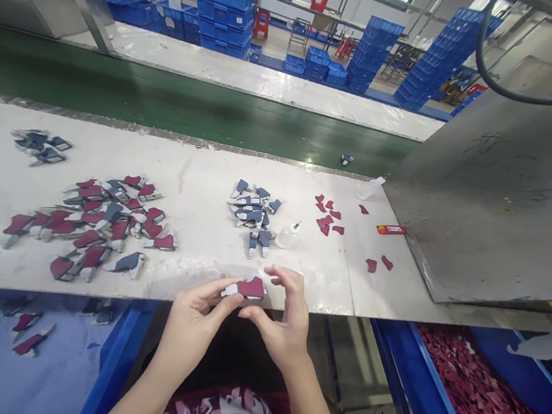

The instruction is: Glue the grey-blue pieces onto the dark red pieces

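Observation:
Near the front edge of the white worktop, my left hand pinches a small grey part with a maroon face between thumb and fingers. My right hand is beside its right end, thumb and fingers spread apart and curved around the air there. Just beyond the hands lies a pile of grey parts with dark blue faces. A clear squeeze bottle with a thin tip rests at the pile's right side. Loose maroon cut pieces are scattered farther right.
Maroon-faced parts are heaped on the left, with dark blue ones behind. A green conveyor belt runs along the back. A metal panel stands right. Blue bins sit below, one full of maroon pieces. Another bottle lies back right.

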`<state>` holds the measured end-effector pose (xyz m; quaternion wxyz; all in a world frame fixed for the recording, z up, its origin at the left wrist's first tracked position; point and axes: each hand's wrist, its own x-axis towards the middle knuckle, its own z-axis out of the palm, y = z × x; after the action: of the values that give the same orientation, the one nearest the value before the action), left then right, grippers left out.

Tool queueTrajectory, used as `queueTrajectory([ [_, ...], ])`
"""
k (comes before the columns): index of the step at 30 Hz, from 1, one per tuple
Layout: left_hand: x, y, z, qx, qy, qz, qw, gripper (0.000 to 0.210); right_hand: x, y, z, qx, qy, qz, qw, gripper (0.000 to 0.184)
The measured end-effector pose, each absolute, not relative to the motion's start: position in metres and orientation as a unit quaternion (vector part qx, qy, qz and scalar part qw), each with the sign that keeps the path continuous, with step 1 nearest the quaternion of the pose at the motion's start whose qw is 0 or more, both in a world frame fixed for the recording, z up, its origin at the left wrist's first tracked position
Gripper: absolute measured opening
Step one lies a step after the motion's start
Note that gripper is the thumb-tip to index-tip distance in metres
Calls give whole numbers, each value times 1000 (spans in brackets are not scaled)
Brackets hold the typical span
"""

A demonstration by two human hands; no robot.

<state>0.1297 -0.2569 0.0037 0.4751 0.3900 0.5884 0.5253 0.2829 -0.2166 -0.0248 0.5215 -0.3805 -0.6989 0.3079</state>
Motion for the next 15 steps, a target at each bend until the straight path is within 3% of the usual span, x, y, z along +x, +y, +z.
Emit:
queueTrajectory([
  [2,129,-257,3,396,606,516,458,32,285,-218,-23,-395,-662,391,503,62],
  [6,128,-257,-2,408,641,497,418,37,286,-218,-18,-392,-628,489,461,33],
  [15,132,-257,-1,382,634,505,444,44,278,-213,-23,-374,-541,581,480,27],
])
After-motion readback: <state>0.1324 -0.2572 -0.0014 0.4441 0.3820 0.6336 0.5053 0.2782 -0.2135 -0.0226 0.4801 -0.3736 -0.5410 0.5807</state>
